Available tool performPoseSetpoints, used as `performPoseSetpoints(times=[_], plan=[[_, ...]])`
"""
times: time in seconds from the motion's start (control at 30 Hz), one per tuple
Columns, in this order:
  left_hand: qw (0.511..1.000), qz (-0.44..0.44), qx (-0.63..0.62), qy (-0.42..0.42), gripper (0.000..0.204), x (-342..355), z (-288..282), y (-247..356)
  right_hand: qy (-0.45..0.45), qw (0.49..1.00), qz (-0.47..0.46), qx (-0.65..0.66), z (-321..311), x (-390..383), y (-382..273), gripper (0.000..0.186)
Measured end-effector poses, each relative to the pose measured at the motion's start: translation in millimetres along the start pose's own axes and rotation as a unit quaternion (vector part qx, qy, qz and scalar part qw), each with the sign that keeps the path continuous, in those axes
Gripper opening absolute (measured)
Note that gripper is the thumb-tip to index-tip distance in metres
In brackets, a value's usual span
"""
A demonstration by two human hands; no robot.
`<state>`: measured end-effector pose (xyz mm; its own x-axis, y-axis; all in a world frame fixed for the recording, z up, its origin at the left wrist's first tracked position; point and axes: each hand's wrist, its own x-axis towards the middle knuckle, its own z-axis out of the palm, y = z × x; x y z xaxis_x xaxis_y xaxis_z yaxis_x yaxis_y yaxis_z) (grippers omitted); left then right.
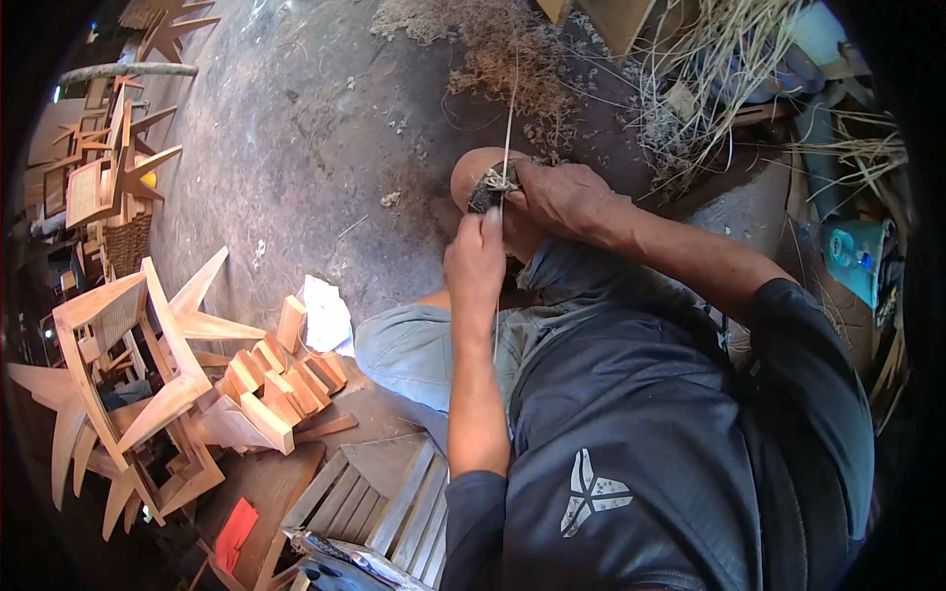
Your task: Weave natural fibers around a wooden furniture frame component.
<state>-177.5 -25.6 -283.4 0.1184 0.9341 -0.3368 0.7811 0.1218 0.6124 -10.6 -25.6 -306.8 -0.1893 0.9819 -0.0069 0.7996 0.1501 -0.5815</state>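
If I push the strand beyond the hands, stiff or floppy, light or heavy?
The strand looks springy, not limp: it runs nearly straight past the left hand and right hand. Probably very light, being so thin. Likely bends before snapping; the pale loose strands heaped nearby curve.

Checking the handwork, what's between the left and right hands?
In the head view, a dark pad and part of a pale strand lie between the left hand and right hand.

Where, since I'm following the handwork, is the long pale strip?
In the head view, slightly right of upper centre, the long pale strip crosses the knee between left hand and right hand.
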Motion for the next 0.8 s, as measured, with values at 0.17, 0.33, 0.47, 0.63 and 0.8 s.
performPoseSetpoints(times=[0.17, 0.33, 0.47, 0.63, 0.8], plan=[[0.996, 0.092, -0.015, 0.005, 0.033, 14.4, 14.9, -3.5, -0.009, 0.999, 0.019, 0.025, -3.5, -0.1, 9.3, 0.032], [0.997, 0.038, -0.06, -0.043, 0.033, -67.2, -9.6, -38.5, -0.035, 0.998, 0.05, 0.006, -5.5, -0.4, 12.5, 0.031], [0.986, -0.106, -0.101, -0.076, 0.033, -168.9, -43.3, -69.2, -0.06, 0.996, 0.068, 0.003, -10.2, -1.2, 7.2, 0.032], [0.932, -0.278, -0.2, -0.116, 0.026, -265.2, -91.4, -82.7, -0.062, 0.993, 0.086, 0.049, -10.1, 2.5, 14.8, 0.036], [0.84, -0.231, -0.489, 0.045, 0.024, -225.0, -58.9, -79.7, -0.111, 0.955, 0.16, 0.225, -36.9, 32.2, 17.7, 0.046]])
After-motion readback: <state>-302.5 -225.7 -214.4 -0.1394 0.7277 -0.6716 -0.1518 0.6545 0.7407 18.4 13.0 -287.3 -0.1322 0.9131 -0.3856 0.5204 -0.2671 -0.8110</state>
